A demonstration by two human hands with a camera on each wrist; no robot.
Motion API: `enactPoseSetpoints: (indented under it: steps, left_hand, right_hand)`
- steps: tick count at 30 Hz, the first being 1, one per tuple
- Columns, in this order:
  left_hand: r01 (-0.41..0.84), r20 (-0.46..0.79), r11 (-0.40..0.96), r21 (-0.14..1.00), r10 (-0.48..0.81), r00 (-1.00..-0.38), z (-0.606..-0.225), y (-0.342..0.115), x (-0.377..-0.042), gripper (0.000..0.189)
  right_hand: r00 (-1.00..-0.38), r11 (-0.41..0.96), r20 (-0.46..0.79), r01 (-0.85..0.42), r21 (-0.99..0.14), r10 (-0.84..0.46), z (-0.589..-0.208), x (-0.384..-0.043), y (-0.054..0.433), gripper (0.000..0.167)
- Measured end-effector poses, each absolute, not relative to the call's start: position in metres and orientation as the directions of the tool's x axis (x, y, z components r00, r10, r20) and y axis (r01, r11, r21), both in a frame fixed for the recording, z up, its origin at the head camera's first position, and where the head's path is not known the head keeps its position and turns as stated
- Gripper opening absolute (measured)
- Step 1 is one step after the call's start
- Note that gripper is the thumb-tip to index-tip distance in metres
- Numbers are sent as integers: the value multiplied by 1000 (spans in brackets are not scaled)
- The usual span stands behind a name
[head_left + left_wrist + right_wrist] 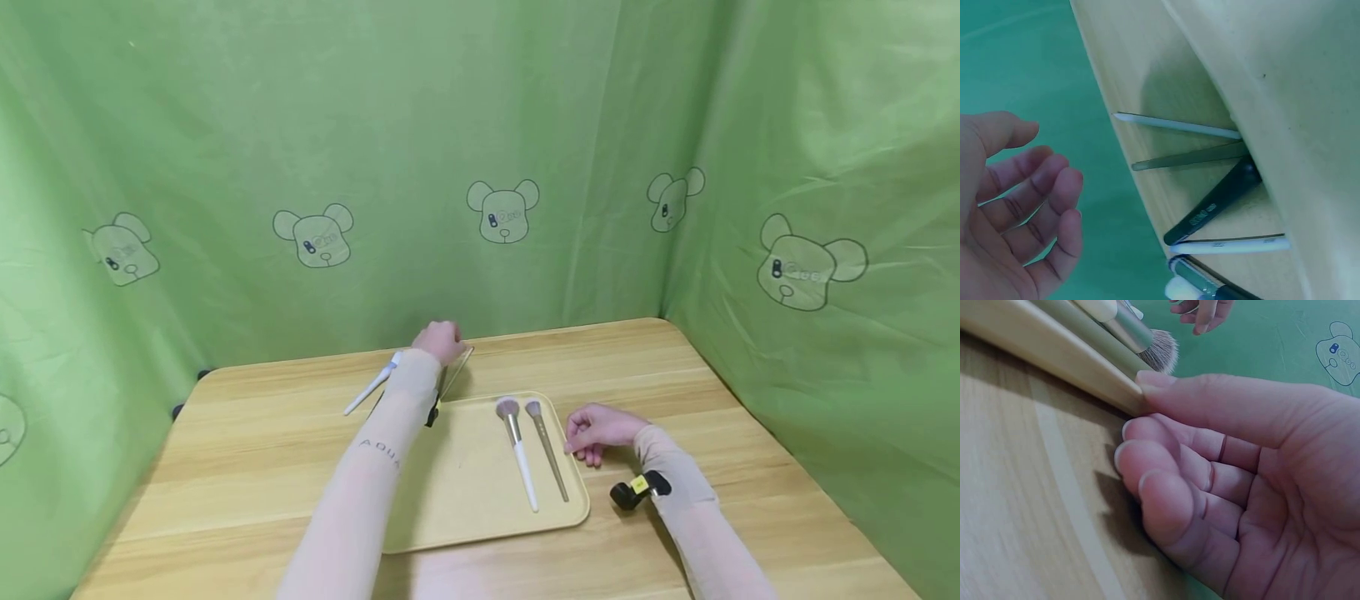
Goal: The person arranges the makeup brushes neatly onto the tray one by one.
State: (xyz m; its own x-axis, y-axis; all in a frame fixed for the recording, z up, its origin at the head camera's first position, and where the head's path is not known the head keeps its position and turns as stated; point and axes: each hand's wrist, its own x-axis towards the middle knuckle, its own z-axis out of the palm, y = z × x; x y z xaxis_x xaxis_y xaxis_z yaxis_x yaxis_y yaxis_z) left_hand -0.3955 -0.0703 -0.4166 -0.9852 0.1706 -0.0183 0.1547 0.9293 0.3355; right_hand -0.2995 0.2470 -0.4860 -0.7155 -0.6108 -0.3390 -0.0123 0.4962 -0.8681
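My left hand (440,342) is over the table's back edge, behind the tray; in the left wrist view its fingers are loosely curled with nothing between them. Beside it, brush handles lie past the tray's edge: a white handle (1179,125), an olive one (1191,156), a black one (1216,200) and another white one (1229,245). My right hand (603,427) grips the right rim of the cream tray (450,500), thumb on top and fingers curled below. On the tray's right side lie a white-handled makeup brush (522,467) and a thinner olive-handled brush (551,450).
A white brush (367,393) lies on the wooden table (247,442) left of the tray. My left forearm covers the tray's left part. Green curtains (420,108) with bear prints hang behind the table and along its sides.
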Motion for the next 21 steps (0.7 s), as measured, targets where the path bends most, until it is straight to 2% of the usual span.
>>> enactPoseSetpoints:
  steps: [7,12,21]
  left_hand:
    - [136,-93,940,314,173,-980,-429,-68,-408,16]
    - [124,-123,962,244,158,-980,-441,-64,-416,12]
    - [129,-102,977,167,147,-984,-456,-56,-416,16]
  right_hand:
    - [-722,499,-338,-12,-866,-604,-486,-298,247,16]
    - [-724,504,-343,-7,-864,-599,-485,-298,248,17]
    - [-720,498,-341,-7,-867,-604,-486,-298,248,17]
